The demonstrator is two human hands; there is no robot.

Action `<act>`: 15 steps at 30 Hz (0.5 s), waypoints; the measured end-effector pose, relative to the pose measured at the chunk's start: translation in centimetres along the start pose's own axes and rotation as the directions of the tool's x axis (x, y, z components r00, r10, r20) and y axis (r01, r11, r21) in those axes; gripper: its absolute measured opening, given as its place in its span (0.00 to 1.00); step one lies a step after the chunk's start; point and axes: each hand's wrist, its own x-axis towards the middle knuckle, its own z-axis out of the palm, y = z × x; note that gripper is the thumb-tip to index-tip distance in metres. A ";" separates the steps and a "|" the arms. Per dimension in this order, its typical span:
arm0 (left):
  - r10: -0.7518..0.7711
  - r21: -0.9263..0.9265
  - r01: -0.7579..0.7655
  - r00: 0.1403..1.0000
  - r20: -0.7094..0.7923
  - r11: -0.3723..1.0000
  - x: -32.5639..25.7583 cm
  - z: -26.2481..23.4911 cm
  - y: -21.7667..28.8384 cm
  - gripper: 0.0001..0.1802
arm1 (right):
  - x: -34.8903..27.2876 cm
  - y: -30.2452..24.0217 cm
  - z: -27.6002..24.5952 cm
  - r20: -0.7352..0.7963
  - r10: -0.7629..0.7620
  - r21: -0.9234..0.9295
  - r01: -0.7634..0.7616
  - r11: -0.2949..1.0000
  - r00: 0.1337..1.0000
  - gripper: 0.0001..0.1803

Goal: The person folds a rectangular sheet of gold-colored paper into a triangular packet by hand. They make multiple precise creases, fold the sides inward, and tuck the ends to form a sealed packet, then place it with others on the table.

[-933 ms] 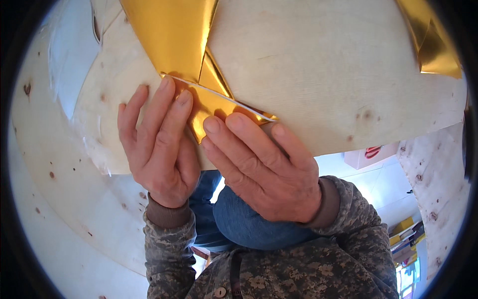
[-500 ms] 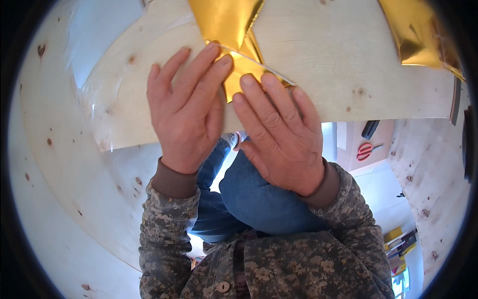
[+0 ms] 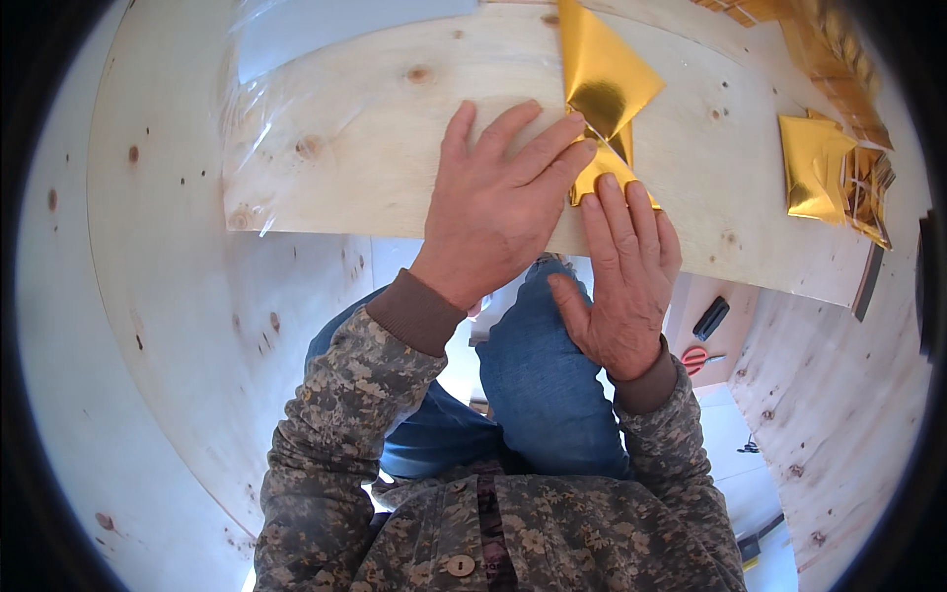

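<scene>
Near the board point(image 3: 375, 178) edge, left hand point(image 3: 493, 202) (spread) and straight-fingered right hand point(image 3: 629, 286) touch gold foil point(image 3: 604, 79) — room leftward.

No readable lettering, numbers or signs.

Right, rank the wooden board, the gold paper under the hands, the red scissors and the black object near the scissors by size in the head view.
1. Wooden board
2. Gold paper
3. Red scissors and black object: they look about alike, so I leave them unranked.
</scene>
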 end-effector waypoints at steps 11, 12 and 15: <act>0.009 -0.026 -0.009 1.000 -0.027 1.000 -0.3 0.2 -0.2 0.19 | -0.1 -0.1 0.3 -0.015 -0.006 -0.031 0.005 1.000 1.000 0.42; 0.008 -0.026 -0.008 1.000 -0.027 1.000 -0.3 0.2 -0.2 0.19 | -0.1 -0.1 0.3 -0.016 -0.007 -0.032 0.006 0.999 1.000 0.42; 0.006 -0.025 -0.007 1.000 -0.029 1.000 -0.3 0.3 -0.2 0.19 | 0.0 -0.1 0.4 -0.023 -0.008 -0.035 0.007 0.999 1.000 0.42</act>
